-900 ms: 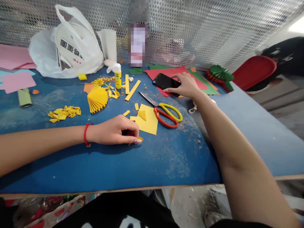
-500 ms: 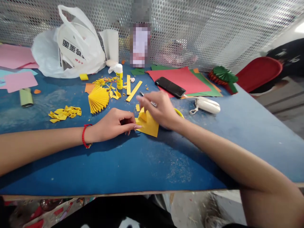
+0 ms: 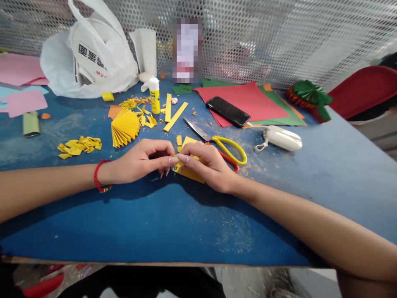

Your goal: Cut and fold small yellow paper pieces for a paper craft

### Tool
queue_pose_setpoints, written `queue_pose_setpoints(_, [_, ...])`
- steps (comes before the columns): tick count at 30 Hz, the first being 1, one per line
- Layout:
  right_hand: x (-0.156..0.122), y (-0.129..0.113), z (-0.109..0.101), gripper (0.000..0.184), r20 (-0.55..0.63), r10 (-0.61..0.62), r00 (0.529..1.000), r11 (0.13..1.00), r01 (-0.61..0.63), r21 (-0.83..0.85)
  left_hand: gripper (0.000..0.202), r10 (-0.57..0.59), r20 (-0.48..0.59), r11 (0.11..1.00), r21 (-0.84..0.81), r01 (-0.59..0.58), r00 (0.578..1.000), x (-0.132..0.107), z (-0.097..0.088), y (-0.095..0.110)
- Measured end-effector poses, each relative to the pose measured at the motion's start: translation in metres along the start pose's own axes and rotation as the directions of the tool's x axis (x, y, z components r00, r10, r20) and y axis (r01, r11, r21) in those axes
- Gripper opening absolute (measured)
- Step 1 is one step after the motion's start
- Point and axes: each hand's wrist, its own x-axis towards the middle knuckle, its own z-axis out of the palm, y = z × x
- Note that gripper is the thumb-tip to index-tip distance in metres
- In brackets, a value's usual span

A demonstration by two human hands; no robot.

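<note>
My left hand (image 3: 142,160) and my right hand (image 3: 207,165) meet at the middle of the blue table (image 3: 155,215). Their fingertips pinch a small piece of yellow paper (image 3: 179,162) between them, over a larger yellow paper sheet (image 3: 192,173) lying flat. A red cord bracelet sits on my left wrist. Scissors with yellow and red handles (image 3: 225,145) lie just behind my right hand, blades pointing left.
A yellow pleated paper fan (image 3: 125,126), yellow scraps (image 3: 79,145), yellow strips (image 3: 175,116) and a glue stick (image 3: 154,96) lie behind. A black phone (image 3: 228,111) rests on red and green sheets (image 3: 248,101). A white plastic bag (image 3: 89,58) stands back left, a white device (image 3: 281,138) at right.
My right hand left the phone, crossed left over the scissors and came down to join my left hand on the yellow paper. The left hand shifted slightly toward the sheet.
</note>
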Motion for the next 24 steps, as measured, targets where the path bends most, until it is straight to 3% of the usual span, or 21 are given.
queue_pose_setpoints(4, [-0.0016, -0.0033, 0.0013, 0.023, -0.097, 0.005, 0.995, 1.0, -0.005, 0.001, 0.019, -0.004, -0.032, 0.995, -0.096, 0.001, 0.999, -0.0017, -0.001, 0.0013])
queue_pose_setpoints(7, [-0.0022, -0.0037, 0.0021, 0.019, -0.158, -0.019, 0.987, 0.999, 0.012, -0.044, 0.02, 0.007, 0.004, 0.997, -0.081, -0.007, 1.0, -0.0027, -0.0025, 0.0008])
queue_pose_setpoints(11, [-0.0023, -0.0025, 0.0025, 0.021, -0.131, -0.052, 0.99, 0.993, 0.038, -0.11, 0.024, 0.059, 0.078, 0.998, 0.034, -0.062, 0.995, -0.0025, -0.0043, 0.0007])
queue_pose_setpoints(16, [-0.0017, 0.0002, 0.0029, 0.024, -0.067, -0.087, 0.994, 0.986, 0.076, -0.148, 0.017, 0.062, 0.081, 0.991, 0.113, -0.071, 0.995, -0.0023, -0.0046, 0.003])
queue_pose_setpoints(24, [-0.0044, -0.0032, 0.0028, 0.014, -0.152, -0.056, 0.987, 0.991, 0.036, -0.131, 0.019, 0.063, 0.085, 0.986, 0.15, -0.075, 0.994, -0.0034, -0.0035, 0.0055])
